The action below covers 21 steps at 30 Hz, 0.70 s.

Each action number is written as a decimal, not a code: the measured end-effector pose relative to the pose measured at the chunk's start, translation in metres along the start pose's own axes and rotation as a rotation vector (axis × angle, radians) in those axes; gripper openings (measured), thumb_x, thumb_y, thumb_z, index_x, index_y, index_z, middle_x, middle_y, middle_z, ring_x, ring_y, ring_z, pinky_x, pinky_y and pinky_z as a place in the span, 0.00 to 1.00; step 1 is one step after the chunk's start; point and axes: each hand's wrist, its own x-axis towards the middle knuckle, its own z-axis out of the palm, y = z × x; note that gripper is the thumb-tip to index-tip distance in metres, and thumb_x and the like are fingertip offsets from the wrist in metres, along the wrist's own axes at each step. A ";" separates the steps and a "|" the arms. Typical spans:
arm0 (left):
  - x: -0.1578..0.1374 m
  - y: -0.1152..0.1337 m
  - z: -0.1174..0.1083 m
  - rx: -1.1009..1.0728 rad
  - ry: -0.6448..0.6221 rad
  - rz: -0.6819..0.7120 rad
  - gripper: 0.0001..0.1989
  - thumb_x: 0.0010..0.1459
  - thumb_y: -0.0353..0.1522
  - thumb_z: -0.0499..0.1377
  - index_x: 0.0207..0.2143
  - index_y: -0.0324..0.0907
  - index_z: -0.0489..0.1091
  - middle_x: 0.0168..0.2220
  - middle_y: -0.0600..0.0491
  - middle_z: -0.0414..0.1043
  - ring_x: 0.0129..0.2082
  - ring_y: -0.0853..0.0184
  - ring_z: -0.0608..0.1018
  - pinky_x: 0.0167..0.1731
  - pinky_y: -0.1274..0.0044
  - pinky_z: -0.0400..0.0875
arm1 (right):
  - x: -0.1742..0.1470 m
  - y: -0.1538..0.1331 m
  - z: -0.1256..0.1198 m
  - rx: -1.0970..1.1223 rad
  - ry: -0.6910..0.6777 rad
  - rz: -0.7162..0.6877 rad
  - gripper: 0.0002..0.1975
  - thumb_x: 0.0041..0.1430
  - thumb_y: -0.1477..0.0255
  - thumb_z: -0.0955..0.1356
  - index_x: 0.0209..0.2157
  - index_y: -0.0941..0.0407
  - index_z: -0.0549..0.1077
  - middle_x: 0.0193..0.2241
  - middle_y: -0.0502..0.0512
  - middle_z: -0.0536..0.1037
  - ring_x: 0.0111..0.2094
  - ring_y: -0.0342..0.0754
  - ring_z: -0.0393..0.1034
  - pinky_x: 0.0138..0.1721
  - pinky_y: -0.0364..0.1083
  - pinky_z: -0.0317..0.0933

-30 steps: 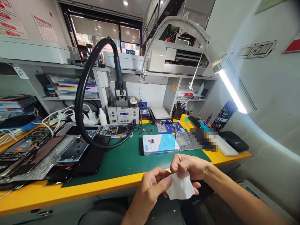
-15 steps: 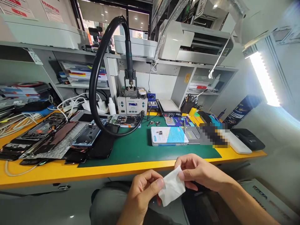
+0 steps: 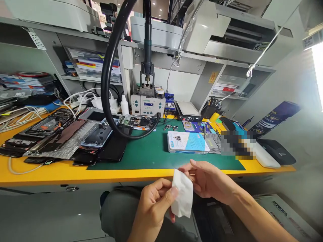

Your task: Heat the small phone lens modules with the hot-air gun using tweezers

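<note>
My left hand (image 3: 157, 201) pinches a white tissue (image 3: 182, 195) between thumb and fingers, in front of the bench's edge and above my lap. The tissue hangs nearly upright, with soft creases on it. My right hand (image 3: 209, 181) is just to the right of it, thumb apart from the curved fingers. Some of its fingertips are hidden behind the tissue's upper edge. A thin pale line shows near those fingers; I cannot make out what it is.
A green mat (image 3: 146, 156) covers the middle of the yellow bench (image 3: 60, 176). On it lies a blue-and-white box (image 3: 188, 142). Opened phones (image 3: 97, 134) are piled at left. A hot-air station (image 3: 148, 105) with a looping black hose (image 3: 106, 74) stands behind.
My right hand has let go of the tissue's corner, its thumb lifting away. The tissue has turned more upright in my left hand. The view has shifted slightly.
</note>
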 end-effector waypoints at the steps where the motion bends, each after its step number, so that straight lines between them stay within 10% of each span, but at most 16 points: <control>1: -0.002 0.000 -0.002 -0.009 0.028 0.013 0.24 0.54 0.48 0.67 0.38 0.34 0.75 0.25 0.50 0.73 0.21 0.73 0.69 0.18 0.82 0.65 | 0.003 0.007 0.002 0.068 -0.039 0.085 0.26 0.60 0.49 0.69 0.38 0.60 0.78 0.23 0.49 0.69 0.18 0.38 0.61 0.13 0.35 0.44; 6: -0.011 0.000 -0.008 0.060 0.081 0.008 0.28 0.57 0.51 0.63 0.44 0.34 0.73 0.22 0.51 0.72 0.20 0.70 0.72 0.14 0.83 0.63 | 0.005 0.044 0.017 0.119 -0.182 0.164 0.32 0.63 0.45 0.62 0.35 0.63 0.76 0.30 0.62 0.78 0.19 0.39 0.63 0.12 0.36 0.48; 13: -0.019 -0.004 -0.012 0.183 0.127 0.004 0.30 0.59 0.54 0.59 0.45 0.36 0.72 0.23 0.51 0.74 0.19 0.72 0.72 0.18 0.84 0.62 | -0.002 0.054 0.038 -0.103 0.103 -0.075 0.22 0.50 0.56 0.78 0.29 0.60 0.73 0.19 0.47 0.69 0.16 0.34 0.56 0.15 0.35 0.48; 21: -0.028 -0.008 -0.022 0.093 0.108 0.078 0.22 0.61 0.49 0.59 0.39 0.38 0.75 0.21 0.52 0.72 0.20 0.70 0.72 0.20 0.81 0.65 | -0.003 0.050 0.037 -0.178 0.024 -0.158 0.18 0.57 0.59 0.76 0.34 0.61 0.80 0.19 0.49 0.72 0.16 0.34 0.57 0.16 0.35 0.49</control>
